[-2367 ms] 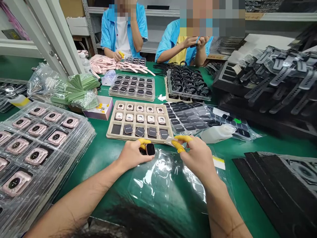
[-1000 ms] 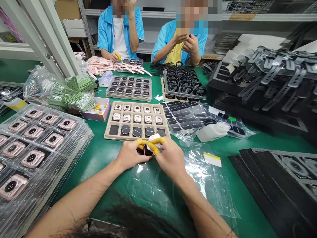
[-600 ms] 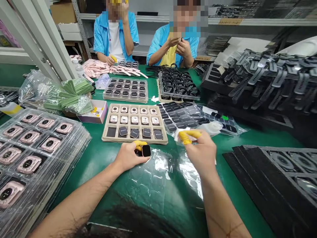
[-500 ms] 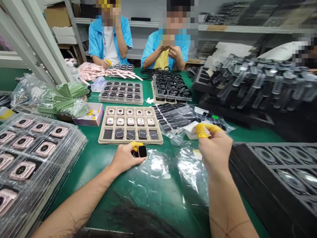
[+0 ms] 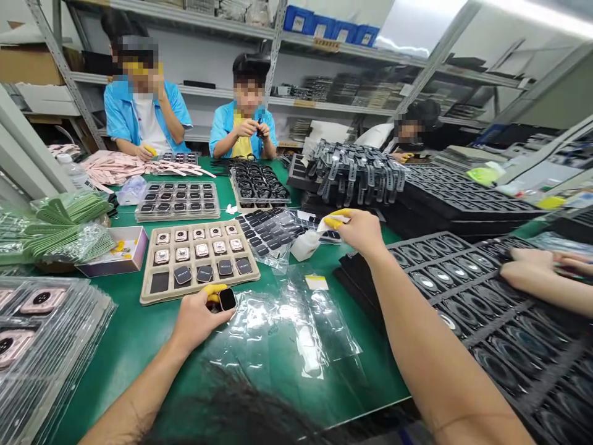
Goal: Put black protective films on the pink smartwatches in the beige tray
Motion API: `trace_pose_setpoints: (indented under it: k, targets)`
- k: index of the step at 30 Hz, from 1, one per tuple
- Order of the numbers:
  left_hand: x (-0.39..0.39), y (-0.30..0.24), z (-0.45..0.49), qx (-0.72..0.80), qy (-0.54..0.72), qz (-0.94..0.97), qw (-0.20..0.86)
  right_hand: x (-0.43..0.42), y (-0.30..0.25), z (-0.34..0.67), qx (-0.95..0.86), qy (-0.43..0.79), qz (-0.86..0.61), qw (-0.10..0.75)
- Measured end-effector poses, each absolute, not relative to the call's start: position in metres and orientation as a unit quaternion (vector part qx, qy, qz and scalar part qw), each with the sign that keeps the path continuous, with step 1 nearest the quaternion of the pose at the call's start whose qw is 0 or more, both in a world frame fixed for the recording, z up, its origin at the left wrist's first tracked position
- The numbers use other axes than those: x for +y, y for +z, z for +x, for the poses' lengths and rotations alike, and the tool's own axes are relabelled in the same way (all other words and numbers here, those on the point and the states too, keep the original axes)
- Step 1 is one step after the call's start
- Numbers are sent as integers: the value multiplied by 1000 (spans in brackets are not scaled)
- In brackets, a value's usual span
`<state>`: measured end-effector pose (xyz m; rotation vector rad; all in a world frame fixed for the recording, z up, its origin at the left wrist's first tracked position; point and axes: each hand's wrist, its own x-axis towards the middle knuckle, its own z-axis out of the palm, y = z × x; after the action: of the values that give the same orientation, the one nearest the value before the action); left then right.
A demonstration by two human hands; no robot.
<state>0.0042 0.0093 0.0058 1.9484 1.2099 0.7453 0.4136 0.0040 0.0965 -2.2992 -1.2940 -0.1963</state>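
Observation:
My left hand [image 5: 197, 318], a yellow cover on a finger, pinches a square watch case [image 5: 227, 300] with its dark screen facing me. Just behind it lies a beige tray [image 5: 149, 298] with rows of watch cases and several dark square pieces in the front row. My right hand [image 5: 364, 236], also with yellow finger covers, is closed on a white wipe [image 5: 327, 225]. The wipe is at the top of a small white bottle [image 5: 303, 246]; whether they touch is unclear. Clear plastic sheets [image 5: 301, 334] lie between my hands.
Stacked clear trays [image 5: 92, 309] of pink watch cases stand left, below green straps [image 5: 69, 222]. Black foam trays [image 5: 445, 272] fill the right, where another person's hands [image 5: 532, 272] reach in. Two people in blue [image 5: 243, 133] sit opposite; a third person [image 5: 412, 127] bends at back right.
My view has swung right and shows more of the table, shelves and people there. My right hand, with the wipe, appears higher and further forward. The left hand still holds the watch case.

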Motion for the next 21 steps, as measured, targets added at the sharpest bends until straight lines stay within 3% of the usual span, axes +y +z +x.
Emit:
trace_pose_setpoints:
  k: [3, 7, 21]
  targets:
    - [10, 8, 5, 467, 290, 756, 355, 2, 101, 415, -528, -96, -816, 214]
    - [10, 9, 4, 469, 287, 755, 357, 7, 94, 407, -607, -16, -780, 153]
    - [11, 5, 3, 470, 277, 758, 357, 26, 109, 413, -592, 38, -799, 100]
